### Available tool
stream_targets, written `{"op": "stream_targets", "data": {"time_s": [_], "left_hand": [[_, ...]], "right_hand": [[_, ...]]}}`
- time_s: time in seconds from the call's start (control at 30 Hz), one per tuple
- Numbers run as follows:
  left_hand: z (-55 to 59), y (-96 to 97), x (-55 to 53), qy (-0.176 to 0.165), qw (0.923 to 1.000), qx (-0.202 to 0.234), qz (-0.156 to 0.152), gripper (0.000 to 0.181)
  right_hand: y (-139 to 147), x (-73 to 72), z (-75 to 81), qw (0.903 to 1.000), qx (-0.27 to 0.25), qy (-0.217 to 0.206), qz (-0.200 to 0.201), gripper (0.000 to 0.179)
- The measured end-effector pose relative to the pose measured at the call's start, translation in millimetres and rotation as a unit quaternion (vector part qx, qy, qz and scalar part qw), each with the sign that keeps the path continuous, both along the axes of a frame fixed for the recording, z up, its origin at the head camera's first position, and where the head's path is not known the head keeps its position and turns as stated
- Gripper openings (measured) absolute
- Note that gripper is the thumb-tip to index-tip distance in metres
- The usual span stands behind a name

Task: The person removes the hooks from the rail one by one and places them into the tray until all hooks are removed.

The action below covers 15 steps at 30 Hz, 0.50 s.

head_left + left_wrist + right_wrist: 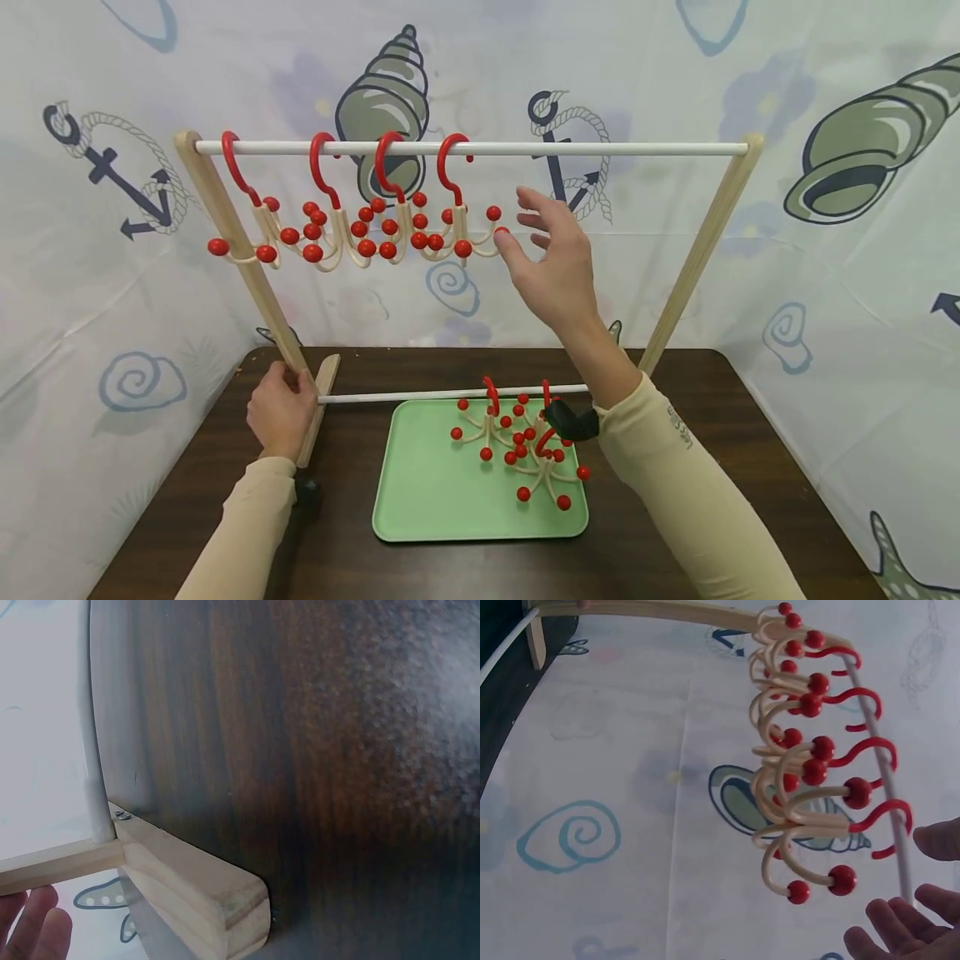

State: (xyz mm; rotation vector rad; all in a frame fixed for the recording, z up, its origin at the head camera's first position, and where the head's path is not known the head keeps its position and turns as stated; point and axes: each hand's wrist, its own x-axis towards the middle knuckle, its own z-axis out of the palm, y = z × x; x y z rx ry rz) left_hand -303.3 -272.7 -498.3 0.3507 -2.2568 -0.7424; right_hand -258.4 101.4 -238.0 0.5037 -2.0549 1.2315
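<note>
Several beige multi-armed hangers with red hooks and red ball tips hang from the white rod of a wooden frame, toward its left half. My right hand is raised just right of the rightmost hanging hanger, its fingers spread and holding nothing. In the right wrist view that hanger hangs by its hook near my fingertips. Low on the frame, my left hand grips the left wooden post. Its fingers lie against the post in the left wrist view.
A green tray lies on the dark wooden table, with three more hangers crowded at its right side. Behind the tray runs a lower white rod. A wooden foot supports the left post. Patterned cloth surrounds the table.
</note>
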Motion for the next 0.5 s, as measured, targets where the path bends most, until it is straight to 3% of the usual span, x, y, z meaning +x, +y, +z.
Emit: {"op": "stream_targets", "data": {"time_s": [0.13,0.3,0.5], "left_hand": [[-0.6,0.5,-0.2,0.007,1.0,-0.002,0.0,0.023],[0.3,0.1,-0.7,0.008,1.0,-0.001,0.003,0.024],[-1.3,0.9,-1.1,0.005,1.0,0.001,0.0,0.024]], "right_hand": [[-9.9,-20.6,6.6,0.9975,0.005,-0.068,0.017,0.048],[-19.5,-45.3,10.6,0.9861,-0.006,-0.161,0.04,0.044],[-25.0,-57.5,9.0,0.9758,0.022,-0.21,0.057,0.047]]}}
